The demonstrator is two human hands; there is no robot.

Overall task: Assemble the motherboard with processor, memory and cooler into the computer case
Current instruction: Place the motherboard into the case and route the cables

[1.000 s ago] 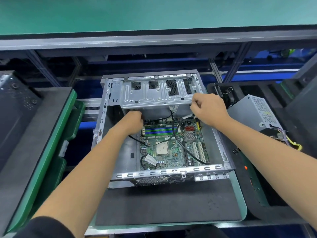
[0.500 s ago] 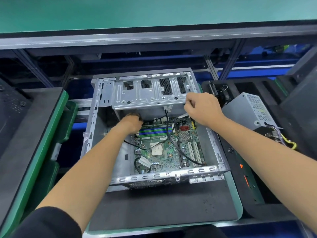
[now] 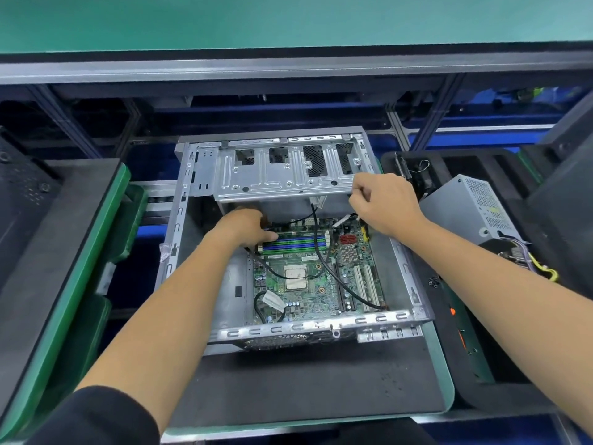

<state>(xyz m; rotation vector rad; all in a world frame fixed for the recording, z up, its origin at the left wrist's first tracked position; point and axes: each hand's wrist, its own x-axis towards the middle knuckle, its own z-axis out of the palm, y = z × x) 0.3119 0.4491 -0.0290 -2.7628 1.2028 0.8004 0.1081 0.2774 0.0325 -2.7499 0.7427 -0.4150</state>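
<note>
Reaching into the open case (image 3: 205, 165) at the bench's middle, we press our left hand (image 3: 245, 228), fingers curled, on the motherboard's (image 3: 308, 284) far left corner; our right hand (image 3: 383, 203) pinches something small, unclear, at its far right corner.

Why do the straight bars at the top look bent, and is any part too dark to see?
Head view: the wide lens bows the grey rail near the top; under the metal bracket it is shadowy, hiding the left hand's fingertips; the green board is evenly lit and sharp enough.
</note>
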